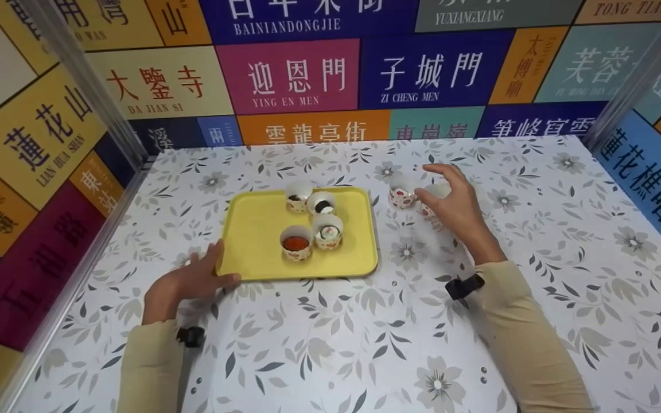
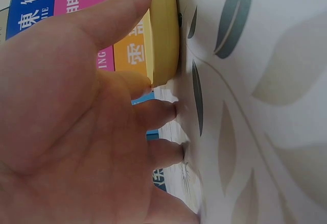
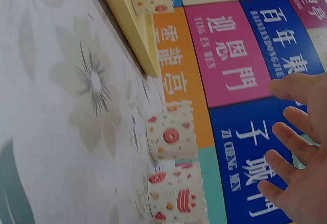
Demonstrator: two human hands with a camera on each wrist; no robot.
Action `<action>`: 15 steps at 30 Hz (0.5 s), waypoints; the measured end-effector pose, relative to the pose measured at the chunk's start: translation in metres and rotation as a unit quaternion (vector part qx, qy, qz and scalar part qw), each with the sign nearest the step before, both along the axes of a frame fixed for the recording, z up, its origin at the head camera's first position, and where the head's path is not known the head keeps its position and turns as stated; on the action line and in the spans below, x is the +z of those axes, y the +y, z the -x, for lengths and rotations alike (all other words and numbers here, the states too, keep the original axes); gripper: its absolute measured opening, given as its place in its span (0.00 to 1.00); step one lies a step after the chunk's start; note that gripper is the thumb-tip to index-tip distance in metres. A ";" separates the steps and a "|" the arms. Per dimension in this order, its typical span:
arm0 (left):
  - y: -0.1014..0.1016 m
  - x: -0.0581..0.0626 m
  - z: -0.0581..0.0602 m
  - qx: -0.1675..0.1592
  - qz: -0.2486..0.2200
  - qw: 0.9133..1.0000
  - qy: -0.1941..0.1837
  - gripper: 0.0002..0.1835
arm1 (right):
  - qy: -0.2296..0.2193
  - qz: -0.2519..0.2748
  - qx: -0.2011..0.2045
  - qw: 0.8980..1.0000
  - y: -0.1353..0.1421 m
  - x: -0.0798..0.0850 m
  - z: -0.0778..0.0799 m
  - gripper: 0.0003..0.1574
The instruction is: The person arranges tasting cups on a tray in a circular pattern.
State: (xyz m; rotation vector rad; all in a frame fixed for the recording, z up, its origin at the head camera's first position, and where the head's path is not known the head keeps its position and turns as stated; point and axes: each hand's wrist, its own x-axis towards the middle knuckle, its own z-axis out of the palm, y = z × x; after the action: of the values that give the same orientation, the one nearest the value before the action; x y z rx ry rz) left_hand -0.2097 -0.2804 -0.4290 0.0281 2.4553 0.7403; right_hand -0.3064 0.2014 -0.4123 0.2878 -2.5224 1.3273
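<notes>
My left hand (image 1: 184, 284) holds the near-left corner of a yellow tray (image 1: 261, 232). In the left wrist view, the thumb lies along the tray's edge (image 2: 164, 35) and the index finger meets its corner. Several small printed paper cups stand on the tray: one with orange-red contents (image 1: 296, 244), one with a pale round content (image 1: 328, 232), and two with dark contents, one (image 1: 298, 198) behind the other (image 1: 322, 205). My right hand (image 1: 454, 201) hovers with spread fingers over two more cups right of the tray, one patterned cup (image 3: 171, 134) beside another (image 3: 177, 196).
A white tablecloth (image 1: 307, 344) with grey leaves and flowers covers the table. Coloured panels with Chinese lettering (image 1: 287, 77) rise behind the table and along both sides.
</notes>
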 end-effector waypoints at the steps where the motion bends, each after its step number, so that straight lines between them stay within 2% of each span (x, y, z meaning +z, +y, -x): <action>1: 0.000 0.000 0.000 0.000 0.001 1.000 0.000 0.57 | -0.010 0.002 -0.006 1.000 0.004 0.000 0.001 0.31; 7: 0.001 -0.002 0.000 0.006 0.009 1.000 0.002 0.57 | -0.072 0.024 -0.035 0.996 0.030 0.003 0.004 0.34; 15: -0.001 -0.003 0.000 0.009 0.014 1.000 0.003 0.58 | -0.075 0.040 -0.052 0.995 0.055 -0.007 0.012 0.35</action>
State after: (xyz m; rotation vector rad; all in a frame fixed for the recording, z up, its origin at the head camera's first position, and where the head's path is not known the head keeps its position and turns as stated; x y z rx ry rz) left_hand -0.2098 -0.2811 -0.4323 -0.0016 2.4738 0.7151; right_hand -0.3184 0.2567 -0.4196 0.0421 -2.5575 1.4533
